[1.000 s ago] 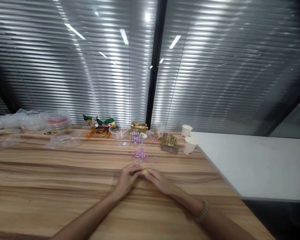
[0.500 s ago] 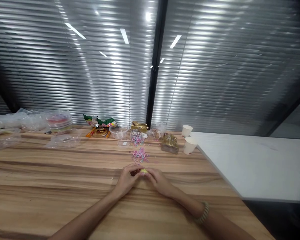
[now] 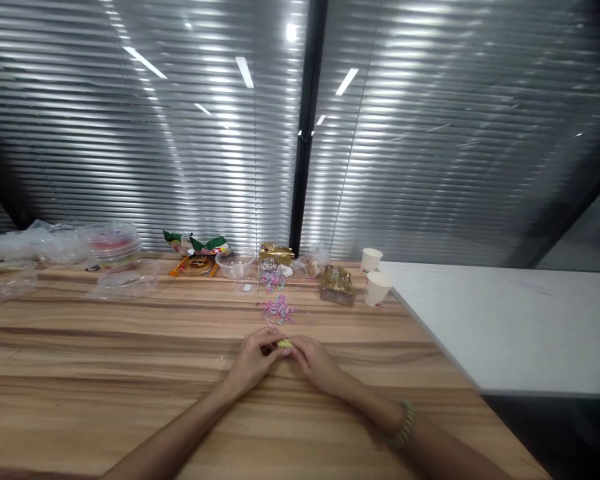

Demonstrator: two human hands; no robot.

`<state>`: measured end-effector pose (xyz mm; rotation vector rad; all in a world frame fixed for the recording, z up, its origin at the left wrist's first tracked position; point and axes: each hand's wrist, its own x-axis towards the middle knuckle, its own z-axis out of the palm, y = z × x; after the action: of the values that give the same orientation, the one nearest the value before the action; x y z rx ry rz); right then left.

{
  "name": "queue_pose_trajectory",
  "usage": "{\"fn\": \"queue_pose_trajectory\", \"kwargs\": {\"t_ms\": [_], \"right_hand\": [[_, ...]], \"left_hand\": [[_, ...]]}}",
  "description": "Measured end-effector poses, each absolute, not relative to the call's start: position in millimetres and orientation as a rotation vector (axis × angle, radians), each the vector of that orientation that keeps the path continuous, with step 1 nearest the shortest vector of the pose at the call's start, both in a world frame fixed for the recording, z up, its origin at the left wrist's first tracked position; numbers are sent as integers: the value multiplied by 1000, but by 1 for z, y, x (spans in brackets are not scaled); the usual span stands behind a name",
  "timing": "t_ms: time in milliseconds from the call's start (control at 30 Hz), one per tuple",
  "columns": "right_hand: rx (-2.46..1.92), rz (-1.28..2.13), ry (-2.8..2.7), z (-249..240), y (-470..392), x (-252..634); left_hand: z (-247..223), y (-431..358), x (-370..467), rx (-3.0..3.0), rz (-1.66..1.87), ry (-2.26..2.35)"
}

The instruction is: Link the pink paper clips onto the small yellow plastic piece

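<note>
My left hand (image 3: 253, 355) and my right hand (image 3: 316, 361) meet over the table, fingertips almost touching. Between them is a small yellow piece (image 3: 284, 344), too small to identify. The left thumb and fingers pinch it from one side, and something dark red shows in the hollow of that hand. On the other side, the right thumb and fingertips close against the yellow piece. Just beyond my hands lies a loose pile of pink, purple and blue small bands (image 3: 279, 309). Behind it, more of them spill from a clear bag (image 3: 271, 275).
Two paper cups (image 3: 378, 289) stand at the right, near a gold-wrapped package (image 3: 337, 285). At the back are a clear bowl (image 3: 236, 265), a green snack packet (image 3: 200, 244) and stacked plastic containers (image 3: 114, 243). A white table (image 3: 505, 327) adjoins the wooden one (image 3: 130, 387).
The view has shifted slightly. Both hands stay together around the yellow piece, which sits at a slightly different angle between the fingertips.
</note>
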<state>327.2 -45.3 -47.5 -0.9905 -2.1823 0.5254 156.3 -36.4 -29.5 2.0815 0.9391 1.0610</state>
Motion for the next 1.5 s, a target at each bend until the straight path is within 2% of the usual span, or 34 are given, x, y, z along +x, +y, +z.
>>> {"fn": "queue_pose_trajectory", "kwargs": {"t_ms": [1500], "right_hand": [[-1016,575,-2193,-40,-48,326]], "left_hand": [[-28,-41,158,1969,1013,1071]]}}
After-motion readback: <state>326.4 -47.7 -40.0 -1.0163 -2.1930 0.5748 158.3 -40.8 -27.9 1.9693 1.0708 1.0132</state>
